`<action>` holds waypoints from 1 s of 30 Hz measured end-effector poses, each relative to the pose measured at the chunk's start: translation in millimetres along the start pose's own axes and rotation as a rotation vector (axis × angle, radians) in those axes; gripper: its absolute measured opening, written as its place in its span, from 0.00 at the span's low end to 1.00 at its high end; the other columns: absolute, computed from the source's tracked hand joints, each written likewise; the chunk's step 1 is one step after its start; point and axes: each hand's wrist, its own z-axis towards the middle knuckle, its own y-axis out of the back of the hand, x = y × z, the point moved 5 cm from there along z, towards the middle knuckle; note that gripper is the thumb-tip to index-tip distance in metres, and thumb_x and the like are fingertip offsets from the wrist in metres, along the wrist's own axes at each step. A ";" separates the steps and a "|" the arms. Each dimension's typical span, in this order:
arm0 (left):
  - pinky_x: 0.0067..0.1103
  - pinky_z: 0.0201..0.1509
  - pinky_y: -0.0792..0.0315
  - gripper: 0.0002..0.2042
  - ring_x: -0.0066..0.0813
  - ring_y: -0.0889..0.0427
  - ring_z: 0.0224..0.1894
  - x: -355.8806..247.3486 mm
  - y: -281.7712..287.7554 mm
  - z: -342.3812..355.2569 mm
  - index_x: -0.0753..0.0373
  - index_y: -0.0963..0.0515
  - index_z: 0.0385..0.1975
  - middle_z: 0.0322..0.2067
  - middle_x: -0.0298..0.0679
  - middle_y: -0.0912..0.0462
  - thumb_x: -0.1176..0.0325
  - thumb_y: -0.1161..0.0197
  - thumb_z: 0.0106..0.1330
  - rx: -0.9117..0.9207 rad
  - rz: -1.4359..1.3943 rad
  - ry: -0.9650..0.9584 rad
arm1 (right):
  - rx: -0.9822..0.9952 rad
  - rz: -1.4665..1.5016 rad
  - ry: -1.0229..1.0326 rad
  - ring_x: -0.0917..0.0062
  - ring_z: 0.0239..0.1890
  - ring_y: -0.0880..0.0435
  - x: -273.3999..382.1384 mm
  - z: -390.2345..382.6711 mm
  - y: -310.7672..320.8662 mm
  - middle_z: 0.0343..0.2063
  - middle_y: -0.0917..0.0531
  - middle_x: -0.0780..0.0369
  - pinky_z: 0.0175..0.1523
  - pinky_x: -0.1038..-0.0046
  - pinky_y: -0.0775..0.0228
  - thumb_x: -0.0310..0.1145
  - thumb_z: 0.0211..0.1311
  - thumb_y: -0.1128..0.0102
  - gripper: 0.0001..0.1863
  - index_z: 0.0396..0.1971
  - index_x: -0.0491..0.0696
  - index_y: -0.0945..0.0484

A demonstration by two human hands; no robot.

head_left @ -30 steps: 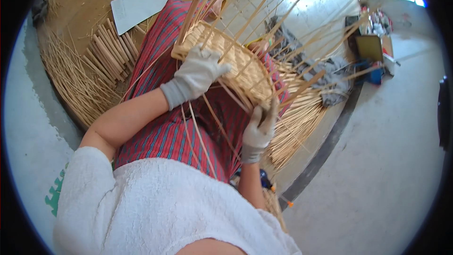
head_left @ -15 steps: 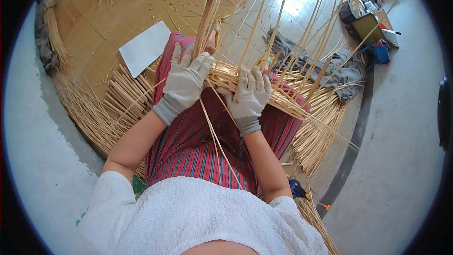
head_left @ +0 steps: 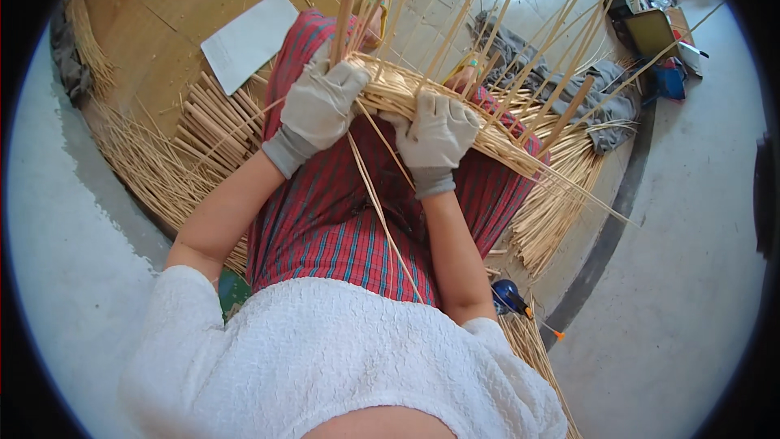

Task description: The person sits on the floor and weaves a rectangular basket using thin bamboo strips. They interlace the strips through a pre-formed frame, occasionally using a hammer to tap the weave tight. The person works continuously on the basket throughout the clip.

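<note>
A partly woven wicker basket (head_left: 394,88) lies across my lap, its pale band of weaving topped by long upright canes. My gloved left hand (head_left: 321,106) is closed on the band's left end, beside a thick brown stake (head_left: 348,4). Further right, my gloved right hand (head_left: 439,134) has its fingers curled over the same band, with the thumb side below it. Loose cane ends (head_left: 370,179) hang from the weaving down over my red checked skirt (head_left: 325,228). The palm sides of both hands are hidden.
Bundles of thin canes (head_left: 134,163) and thicker sticks (head_left: 215,118) lie on the left, near a white board (head_left: 248,41). More canes (head_left: 548,224) and a grey cloth (head_left: 597,102) are on the right. Beside my right elbow sits a dark blue tool with an orange tip (head_left: 510,297).
The fingers of both hands, straighter before, are now curled more tightly over the woven band. Both hands stay at about the same places on the basket. The whole view has shifted slightly.
</note>
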 end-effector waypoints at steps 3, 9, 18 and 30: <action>0.43 0.62 0.23 0.31 0.54 0.20 0.55 -5.8 36.2 5.6 0.57 0.25 0.65 0.61 0.44 0.23 0.74 0.28 0.57 -0.092 -0.135 -0.072 | 0.023 0.153 -0.025 0.60 0.53 0.19 -3.0 -1.2 22.6 0.46 0.17 0.60 0.59 0.55 0.32 0.53 0.54 0.24 0.34 0.56 0.48 0.18; 0.24 0.47 0.14 0.24 0.26 0.14 0.49 79.8 32.2 -16.9 0.59 0.34 0.73 0.65 0.41 0.24 0.68 0.42 0.79 0.278 -1.314 0.499 | 0.003 0.158 -0.156 0.56 0.70 0.30 -39.4 -27.1 45.3 0.65 0.25 0.56 0.74 0.52 0.39 0.49 0.53 0.20 0.46 0.71 0.50 0.27; 0.20 0.32 0.13 0.17 0.23 0.12 0.33 74.5 -1.6 14.6 0.60 0.26 0.63 0.44 0.38 0.17 0.66 0.41 0.79 0.840 -1.385 0.586 | 0.097 0.144 -0.157 0.68 0.55 0.19 -45.4 -25.2 42.6 0.50 0.13 0.63 0.66 0.59 0.38 0.53 0.48 0.20 0.54 0.75 0.46 0.32; 0.20 0.35 0.16 0.17 0.18 0.17 0.29 56.4 21.2 -24.2 0.61 0.26 0.62 0.38 0.34 0.18 0.76 0.40 0.75 0.702 -1.204 0.682 | 0.080 0.158 -0.281 0.73 0.50 0.19 -17.3 -75.1 33.2 0.46 0.13 0.70 0.64 0.63 0.41 0.47 0.51 0.21 0.50 0.74 0.46 0.30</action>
